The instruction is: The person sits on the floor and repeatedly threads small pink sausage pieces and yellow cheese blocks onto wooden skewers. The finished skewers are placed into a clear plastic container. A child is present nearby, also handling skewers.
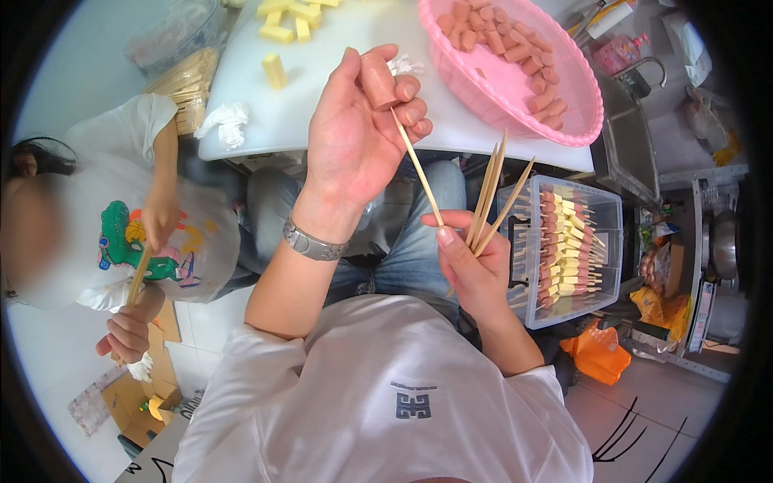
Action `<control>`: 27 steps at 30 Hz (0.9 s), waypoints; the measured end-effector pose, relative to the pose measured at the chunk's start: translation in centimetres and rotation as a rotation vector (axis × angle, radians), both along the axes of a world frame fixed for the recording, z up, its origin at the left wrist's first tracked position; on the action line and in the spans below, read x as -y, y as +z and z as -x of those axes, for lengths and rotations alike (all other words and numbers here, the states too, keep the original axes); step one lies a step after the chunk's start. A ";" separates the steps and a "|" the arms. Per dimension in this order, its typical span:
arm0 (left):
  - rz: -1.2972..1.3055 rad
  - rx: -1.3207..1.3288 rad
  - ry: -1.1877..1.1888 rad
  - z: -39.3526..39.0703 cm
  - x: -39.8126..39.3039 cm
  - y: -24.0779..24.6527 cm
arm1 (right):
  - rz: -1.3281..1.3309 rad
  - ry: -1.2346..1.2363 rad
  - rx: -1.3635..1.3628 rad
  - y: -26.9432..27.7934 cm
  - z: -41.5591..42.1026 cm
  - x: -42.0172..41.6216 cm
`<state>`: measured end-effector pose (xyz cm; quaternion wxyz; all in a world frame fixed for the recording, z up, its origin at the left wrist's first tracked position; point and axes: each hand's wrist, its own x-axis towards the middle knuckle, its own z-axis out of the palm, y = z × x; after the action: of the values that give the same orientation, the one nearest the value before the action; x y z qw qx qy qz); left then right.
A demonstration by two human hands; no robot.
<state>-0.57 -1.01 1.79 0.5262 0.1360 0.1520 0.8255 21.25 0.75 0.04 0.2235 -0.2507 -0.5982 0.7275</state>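
Above the near edge of the white table, my left hand (362,127) grips a short cut piece of sausage (378,81) between thumb and fingers. My right hand (474,259) pinches a wooden skewer (418,166) whose tip meets the lower end of the sausage; whether it has pierced it I cannot tell. Several more pointed skewers (490,193) fan upward from the same right hand. Just beyond it, a clear plastic box (610,241) holds rows of finished skewers (567,247) strung with sausage and pale yellow pieces.
A pink basket (438,69) with cut sausage pieces (519,48) stands on the white table (338,130). Yellow blocks (290,21) and crumpled tissue (226,124) lie left of it. Bundled skewers (187,81) sit farther left. Beside me, another person's hand (162,220) holds sticks. A metal sink (631,145) is at right.
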 end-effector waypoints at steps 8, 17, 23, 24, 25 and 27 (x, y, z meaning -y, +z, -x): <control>0.033 -0.010 0.031 -0.4 0.2 -0.8 | -0.011 -0.038 0.042 0.1 0.9 0.5; 0.115 0.002 0.115 -2.0 0.0 -1.4 | 0.023 -0.053 0.046 -0.2 1.7 0.0; 0.180 0.009 0.150 -2.6 -0.3 -1.8 | 0.041 -0.072 0.011 -1.0 2.8 -0.5; 0.196 0.012 0.160 -2.6 -0.4 -1.8 | 0.033 -0.074 0.004 -1.4 3.1 -0.6; 0.211 0.016 0.169 -2.7 -0.4 -1.9 | 0.026 -0.076 -0.004 -1.6 3.4 -0.7; 0.228 -0.002 0.209 -2.8 -0.8 -2.0 | 0.001 -0.086 -0.028 -2.0 4.0 -0.9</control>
<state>2.27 -0.24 -0.25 0.4494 0.0595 0.2584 0.8530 17.28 1.64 -1.96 0.2627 -0.2659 -0.5834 0.7211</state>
